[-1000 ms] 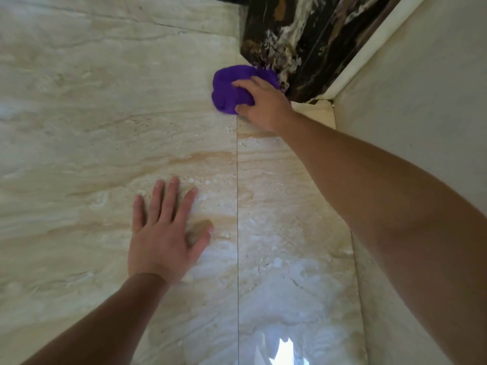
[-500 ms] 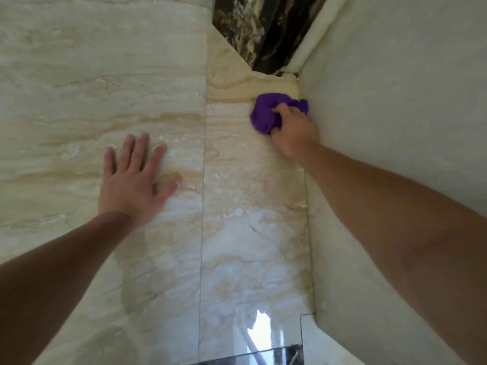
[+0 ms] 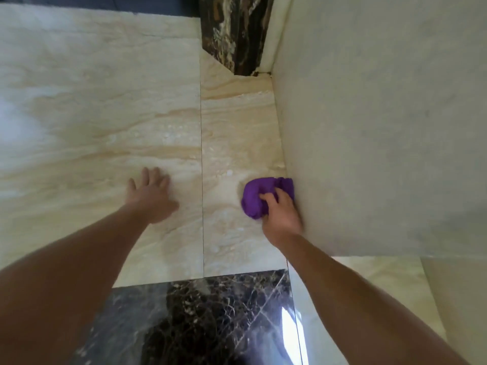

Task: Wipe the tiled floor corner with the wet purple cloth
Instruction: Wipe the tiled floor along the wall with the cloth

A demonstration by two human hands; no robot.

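The bunched purple cloth point(image 3: 259, 197) lies on the beige marble-look floor tile point(image 3: 232, 133), pressed against the foot of the pale wall on the right. My right hand point(image 3: 282, 217) grips the cloth from the near side, fingers curled into it. My left hand point(image 3: 151, 198) rests flat on the neighbouring tile to the left, fingers spread, holding nothing. The floor corner point(image 3: 263, 77) lies farther away, where the wall meets a dark veined panel.
The pale wall point(image 3: 382, 127) runs along the right side. A dark marble panel point(image 3: 234, 32) stands at the far corner. A glossy dark marble strip point(image 3: 210, 317) crosses the floor near me. A grout line point(image 3: 201, 180) separates the two beige tiles.
My right hand has dragged the cloth from the far corner back along the wall base toward me. The view has shifted back, showing the dark strip. My left hand stays flat on the floor.
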